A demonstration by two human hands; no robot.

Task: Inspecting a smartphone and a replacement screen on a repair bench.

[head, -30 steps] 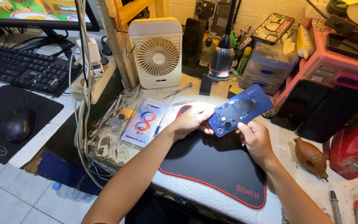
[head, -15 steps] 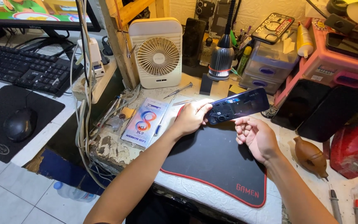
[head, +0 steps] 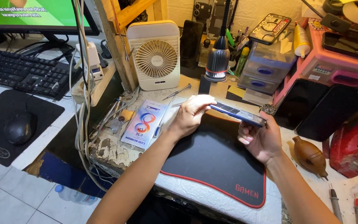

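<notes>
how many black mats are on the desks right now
2: a small black mouse mat under the mouse at left, and a large red-edged mat beneath both hands.

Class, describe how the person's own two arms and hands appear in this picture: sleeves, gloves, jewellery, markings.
Both forearms are bare up to the picture's lower edge: no sleeves show. The left hand and the right hand wear no gloves. No ring, watch, bracelet or marking shows on either hand or wrist. The fingernails look short and unpainted.

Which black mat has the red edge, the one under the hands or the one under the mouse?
The big black mat under the hands; the mouse's mat is plain black.
</notes>
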